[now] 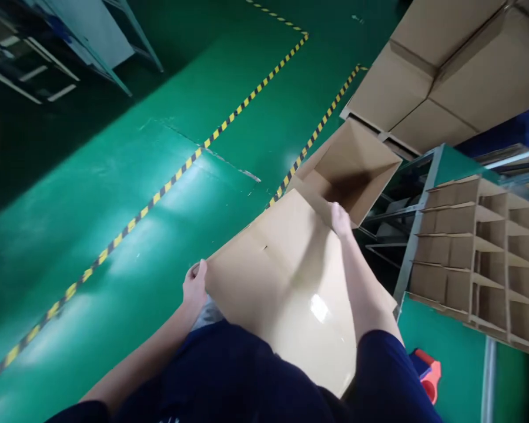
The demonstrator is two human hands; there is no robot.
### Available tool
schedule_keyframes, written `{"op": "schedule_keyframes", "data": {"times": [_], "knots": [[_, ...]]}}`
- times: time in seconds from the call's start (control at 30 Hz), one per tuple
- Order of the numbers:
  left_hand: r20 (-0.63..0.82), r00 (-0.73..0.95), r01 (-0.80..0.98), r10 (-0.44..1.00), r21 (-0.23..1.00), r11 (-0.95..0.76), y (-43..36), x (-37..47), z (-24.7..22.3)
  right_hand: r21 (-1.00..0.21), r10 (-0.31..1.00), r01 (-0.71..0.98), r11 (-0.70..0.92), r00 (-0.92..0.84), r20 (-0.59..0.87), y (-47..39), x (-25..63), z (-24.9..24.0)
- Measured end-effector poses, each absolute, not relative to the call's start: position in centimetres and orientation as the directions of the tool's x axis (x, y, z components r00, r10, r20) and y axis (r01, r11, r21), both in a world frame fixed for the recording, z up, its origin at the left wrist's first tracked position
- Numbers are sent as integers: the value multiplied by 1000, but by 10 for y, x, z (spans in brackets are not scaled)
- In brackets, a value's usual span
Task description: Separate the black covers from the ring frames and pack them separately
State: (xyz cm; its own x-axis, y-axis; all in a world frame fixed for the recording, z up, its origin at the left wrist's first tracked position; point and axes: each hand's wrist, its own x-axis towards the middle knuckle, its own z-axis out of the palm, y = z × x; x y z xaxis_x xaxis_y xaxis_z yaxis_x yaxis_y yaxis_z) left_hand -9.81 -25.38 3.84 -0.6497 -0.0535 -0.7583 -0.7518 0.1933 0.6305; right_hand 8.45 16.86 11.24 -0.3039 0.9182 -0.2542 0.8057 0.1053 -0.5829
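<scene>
A wide brown cardboard panel [268, 276] lies in front of my body, with a small slit and a glossy bright patch on it. My left hand [195, 286] is closed around its left corner, fingers curled at the edge. Just beyond it is an open cardboard box [357, 147], tilted, its inside bare and shadowed. My right hand [341, 220] grips the near wall of that box, close to the panel's far edge; its fingertips are partly hidden. Whether panel and box are joined I cannot tell.
Cardboard dividers [449, 247] stand on a green-topped table [441, 329] at right, near a red tape dispenser [431, 376]. Large stacked cartons [423, 76] rise at upper right. Yellow-black tape [171, 182] marks the green floor. A metal rack [141, 35] stands upper left.
</scene>
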Motion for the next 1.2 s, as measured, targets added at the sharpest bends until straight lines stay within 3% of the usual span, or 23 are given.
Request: {"op": "schedule_keyframes", "data": {"times": [0.13, 0.27, 0.37, 0.47, 0.6, 0.73, 0.87, 1.03, 1.2], "knots": [[-804, -594, -772, -19, 563, 295, -266, -108, 24, -675, 702, 738, 4, -483, -524, 199, -14, 47], [-805, -592, -705, 35, 538, 463, -277, -114, 14, -602, 397, 794, -86, -527, -751, 219, -59, 20], [-820, -568, -698, 74, 527, 485, -281, -116, 14, -515, 124, 847, -130, -501, -856, 230, -70, 15], [-838, -538, -721, 94, 515, 464, -283, -120, 16, -458, 15, 878, -136, -461, -888, 234, -74, 17], [-874, -456, -756, 168, 479, 446, -288, -127, 16, -470, 104, 855, -217, -459, -882, 224, -65, 30], [-899, -434, -848, 54, 428, 311, -290, -134, 17, -590, 285, 758, -278, -522, -804, 209, -42, 44], [-903, -426, -887, 53, 428, 175, -284, -139, 24, -726, 466, 687, -29, -633, -618, 204, -32, 46], [-915, -396, -899, 74, 403, 171, -276, -142, 26, -631, 533, 767, 119, -585, -611, 205, -43, 29], [-914, -406, -896, 1, 398, 195, -266, -139, 18, -414, 607, 876, 246, -473, -639, 205, -65, 10]]}}
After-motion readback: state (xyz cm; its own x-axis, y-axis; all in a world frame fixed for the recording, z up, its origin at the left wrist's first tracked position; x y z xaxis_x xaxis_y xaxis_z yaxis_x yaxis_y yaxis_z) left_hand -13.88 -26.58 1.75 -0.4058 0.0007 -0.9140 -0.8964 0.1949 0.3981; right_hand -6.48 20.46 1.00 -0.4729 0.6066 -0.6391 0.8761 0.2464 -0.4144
